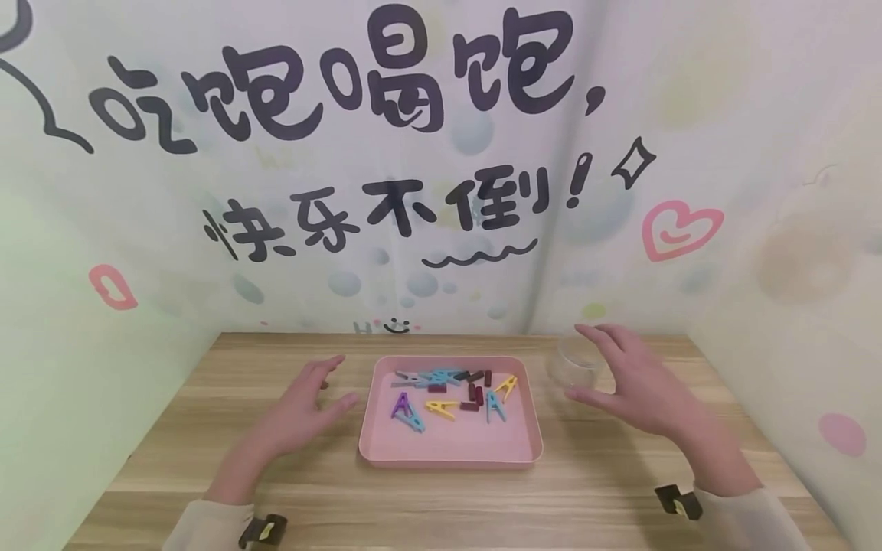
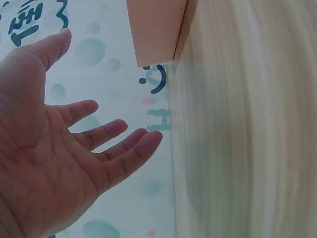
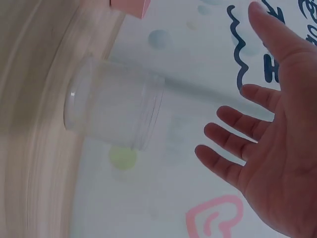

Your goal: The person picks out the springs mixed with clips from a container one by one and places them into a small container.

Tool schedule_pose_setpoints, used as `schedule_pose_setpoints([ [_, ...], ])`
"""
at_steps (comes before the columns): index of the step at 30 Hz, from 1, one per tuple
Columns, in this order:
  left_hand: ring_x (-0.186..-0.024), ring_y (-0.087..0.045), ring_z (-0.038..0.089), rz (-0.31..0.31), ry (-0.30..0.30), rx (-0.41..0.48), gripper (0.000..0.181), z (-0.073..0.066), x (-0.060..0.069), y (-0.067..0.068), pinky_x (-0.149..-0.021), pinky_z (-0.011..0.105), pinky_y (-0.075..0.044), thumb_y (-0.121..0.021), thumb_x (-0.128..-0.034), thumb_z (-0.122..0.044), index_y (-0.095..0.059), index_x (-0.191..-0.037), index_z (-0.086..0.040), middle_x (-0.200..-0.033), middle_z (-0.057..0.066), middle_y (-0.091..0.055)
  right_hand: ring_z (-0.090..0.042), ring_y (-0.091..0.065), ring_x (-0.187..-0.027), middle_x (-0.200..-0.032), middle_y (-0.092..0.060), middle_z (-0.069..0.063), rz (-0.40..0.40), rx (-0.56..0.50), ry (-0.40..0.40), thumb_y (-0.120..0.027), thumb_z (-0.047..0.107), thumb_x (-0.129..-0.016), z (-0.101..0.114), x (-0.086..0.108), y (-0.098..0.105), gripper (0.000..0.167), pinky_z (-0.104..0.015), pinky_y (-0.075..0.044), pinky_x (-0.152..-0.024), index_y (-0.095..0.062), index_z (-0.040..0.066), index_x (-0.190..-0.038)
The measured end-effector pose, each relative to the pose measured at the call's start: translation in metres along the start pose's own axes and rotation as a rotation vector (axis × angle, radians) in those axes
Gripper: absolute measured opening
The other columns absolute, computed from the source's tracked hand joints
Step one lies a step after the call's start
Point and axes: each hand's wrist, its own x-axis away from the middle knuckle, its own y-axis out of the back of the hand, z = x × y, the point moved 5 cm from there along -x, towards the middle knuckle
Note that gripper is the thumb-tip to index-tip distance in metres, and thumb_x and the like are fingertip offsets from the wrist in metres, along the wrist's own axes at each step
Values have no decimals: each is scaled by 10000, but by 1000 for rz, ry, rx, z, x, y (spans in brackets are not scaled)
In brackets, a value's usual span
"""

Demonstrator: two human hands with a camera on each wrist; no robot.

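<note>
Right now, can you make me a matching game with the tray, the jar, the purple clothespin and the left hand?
Column 1
1. Tray
2. Jar
3. Purple clothespin
4. Left hand

Column 2
A. Lying among other clips
B. Open, holding nothing
C. See-through, near the right hand
D. Pink and rectangular

Right pairs: 1-D, 2-C, 3-A, 4-B

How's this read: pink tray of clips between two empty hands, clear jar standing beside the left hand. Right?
One slip: the clear jar stands beside the right hand, not the left hand; the head view shows it. The rest holds: pink tray of clips between two empty hands.
</note>
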Motion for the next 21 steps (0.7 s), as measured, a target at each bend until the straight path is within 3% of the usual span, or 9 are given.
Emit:
schedule_pose_setpoints([
  [3, -1269, -576, 422, 28, 20, 64, 810, -2, -2, -3, -950, 540, -601, -693, -1020, -494, -375, -1625, -60, -1541, 258, -466, -409, -501, -1323, -1450, -515, -181, 26, -61, 1, -868, 500, -873, 6, -4, -5, 936, -649, -487, -1064, -433, 89, -1593],
  [8, -1244, -601, 362, 60, 53, 140, 820, -1, -5, -9, -929, 461, -611, -716, -1005, -500, -380, -1627, -85, -1523, 231, -494, -340, -570, -1250, -1409, -555, -124, 62, -141, 16, -858, 440, -904, 14, -12, -20, 846, -590, -551, -1015, -469, 90, -1569],
  [11, -1221, -621, 324, 77, 70, 173, 812, -1, -6, -13, -917, 427, -605, -743, -999, -447, -382, -1625, -77, -1503, 213, -519, -287, -590, -1199, -1381, -579, -83, 70, -178, 33, -864, 408, -906, 17, -17, -31, 799, -530, -572, -970, -501, 94, -1544],
  [18, -1209, -633, 319, 110, 99, 279, 763, -4, -7, -20, -853, 335, -603, -780, -991, -270, -397, -1607, -33, -1467, 204, -544, -266, -629, -1147, -1347, -642, -19, 131, -328, 10, -839, 510, -900, 27, -29, -54, 783, -509, -584, -961, -554, 93, -1498],
  [21, -1205, -635, 330, 120, 86, 299, 746, -4, -8, -23, -860, 339, -601, -775, -993, -231, -402, -1598, -5, -1452, 209, -556, -229, -629, -1108, -1291, -650, 32, 136, -354, 26, -861, 458, -898, 34, -34, -61, 720, -470, -595, -944, -585, 103, -1462],
])
